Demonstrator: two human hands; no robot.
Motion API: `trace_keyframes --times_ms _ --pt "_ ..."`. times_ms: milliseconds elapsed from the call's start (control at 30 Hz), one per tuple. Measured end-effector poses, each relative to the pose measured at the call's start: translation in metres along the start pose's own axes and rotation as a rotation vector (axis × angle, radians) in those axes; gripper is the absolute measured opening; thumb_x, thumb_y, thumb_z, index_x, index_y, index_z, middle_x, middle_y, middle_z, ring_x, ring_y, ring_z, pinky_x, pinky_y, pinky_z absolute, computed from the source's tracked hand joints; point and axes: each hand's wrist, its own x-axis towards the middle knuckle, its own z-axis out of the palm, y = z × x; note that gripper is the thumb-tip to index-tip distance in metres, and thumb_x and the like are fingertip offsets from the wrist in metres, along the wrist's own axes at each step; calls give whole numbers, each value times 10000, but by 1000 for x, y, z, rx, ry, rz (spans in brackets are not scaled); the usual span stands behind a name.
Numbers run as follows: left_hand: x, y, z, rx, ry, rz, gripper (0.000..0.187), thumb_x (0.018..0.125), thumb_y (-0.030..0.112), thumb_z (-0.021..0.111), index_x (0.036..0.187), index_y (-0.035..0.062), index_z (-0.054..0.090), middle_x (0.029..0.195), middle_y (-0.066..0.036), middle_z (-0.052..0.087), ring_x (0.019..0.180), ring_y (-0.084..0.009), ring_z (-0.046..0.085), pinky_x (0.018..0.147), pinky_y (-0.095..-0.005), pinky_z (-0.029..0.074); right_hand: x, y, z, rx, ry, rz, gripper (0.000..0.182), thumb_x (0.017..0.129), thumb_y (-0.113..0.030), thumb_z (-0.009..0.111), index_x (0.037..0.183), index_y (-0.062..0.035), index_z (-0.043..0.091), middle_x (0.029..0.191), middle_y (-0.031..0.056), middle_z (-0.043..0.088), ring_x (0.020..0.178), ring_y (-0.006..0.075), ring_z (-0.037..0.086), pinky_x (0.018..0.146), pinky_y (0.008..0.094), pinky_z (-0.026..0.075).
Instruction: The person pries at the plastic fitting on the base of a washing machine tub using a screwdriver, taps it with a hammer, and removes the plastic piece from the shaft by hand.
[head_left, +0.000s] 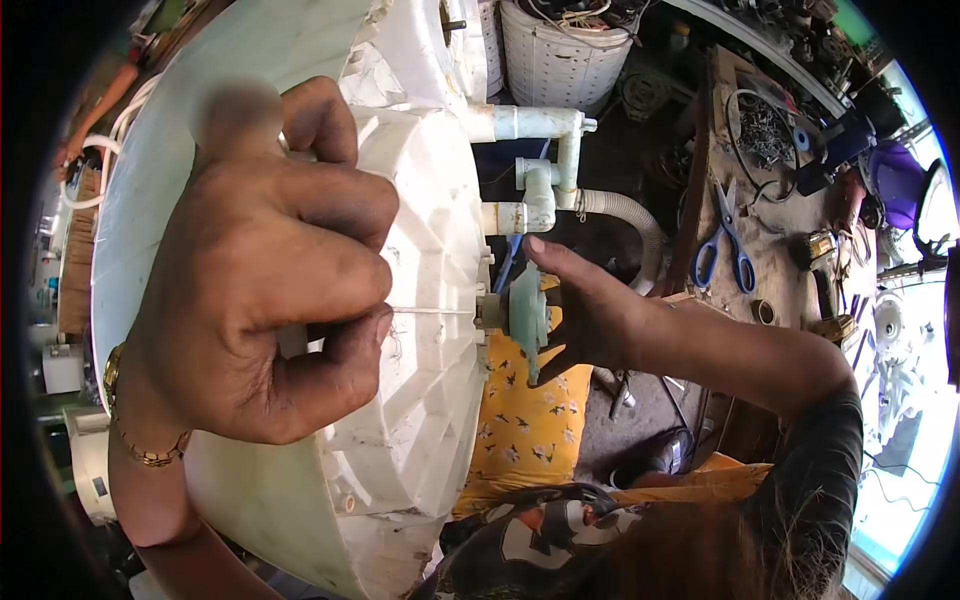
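The big white plastic drum [410, 230] with a ribbed end fills the middle, resting tilted close to my body. My left hand [270, 270], nearest the camera, is closed over it. Its thumb and forefinger pinch a thin pale rod or cord [430, 311]. That strand runs right to a small fitting [490, 311] at the drum's edge. Around a pale green disc-shaped part [528, 315] by this fitting curls my right hand [580, 310], thumb at the far side. Its fingertips are partly hidden behind the disc.
Pale pipes [530, 123] and a ribbed hose [640, 235] join the drum's far side. On a wooden bench [740, 240] lie blue-handled scissors [725, 245], a pile of screws [762, 135] and tools. A perforated white tub [565, 60] stands behind. Yellow flowered cloth [530, 420] lies below.
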Motion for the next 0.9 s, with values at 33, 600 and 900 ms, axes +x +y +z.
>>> trace_keyframes --times_ms 33,600,900 --pt "0 0 0 -1 3 0 154 452 168 576 530 68 489 619 -41 494 703 -271 420 754 -429 269 -1 -5 6 -15 40 34 1048 686 -701 661 1479 -187 207 1479 217 228 1332 463 278 982 693 291" --pt "-1 -2 1 21 -29 11 177 474 216 569 533 76 478 576 -32 472 680 -267 399 753 -435 256 18 33 -17 11 67 -128 828 716 -510 696 1330 -100 320 1248 156 425 1171 285 425 948 462 390" --pt "0 0 -2 11 -32 -36 192 544 213 590 545 70 461 656 -61 488 719 -265 405 753 -426 276 0 26 -3 -108 238 -231 961 725 -565 699 1399 -35 264 1341 188 368 1253 325 380 993 489 361"
